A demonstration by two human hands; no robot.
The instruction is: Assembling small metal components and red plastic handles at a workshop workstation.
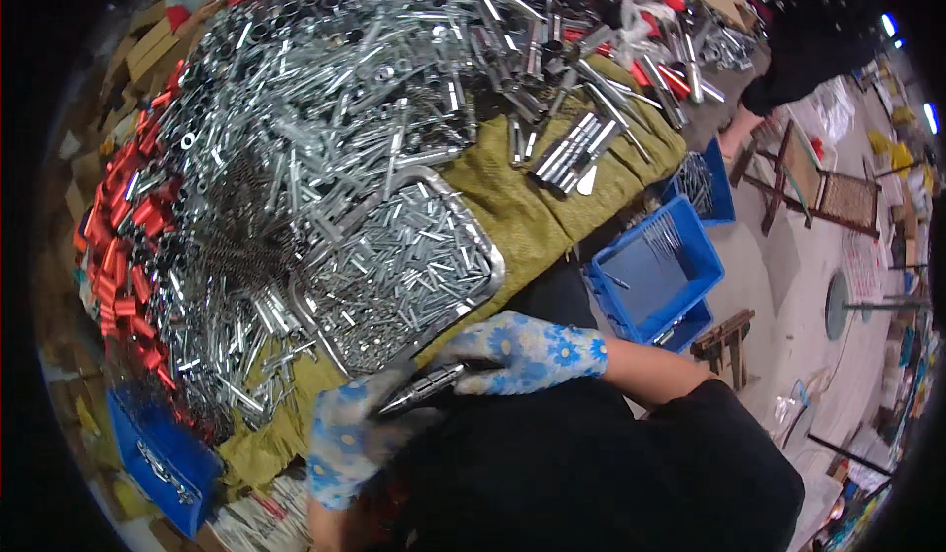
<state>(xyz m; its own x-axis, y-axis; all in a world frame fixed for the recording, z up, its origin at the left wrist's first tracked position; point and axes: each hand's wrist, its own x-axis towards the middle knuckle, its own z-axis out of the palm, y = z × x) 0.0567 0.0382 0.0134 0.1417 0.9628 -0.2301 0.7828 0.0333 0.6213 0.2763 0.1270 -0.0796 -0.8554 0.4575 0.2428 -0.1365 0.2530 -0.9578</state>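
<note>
My right hand (522, 353), in a white glove with blue flowers, is closed round one end of a slim, ridged silver metal rod with a tapered tip (426, 387). The rod slants down to the left, across to my left hand (355, 429), which wears a matching glove. Motion smears the left fingers, so whether they grip the rod is unclear. Just beyond both hands lies a metal tray (498, 261) heaped with small silver pins (414, 246) and tiny parts.
Loose metal tubes and rods (335, 99) pile up beyond the tray on yellow-green cloth (512, 227). Red tubular parts (123, 246) lie along the left. Blue bins stand at right (650, 276) and lower left (163, 463). A folding stool (818, 182) and another person's arm (739, 130) are at far right.
</note>
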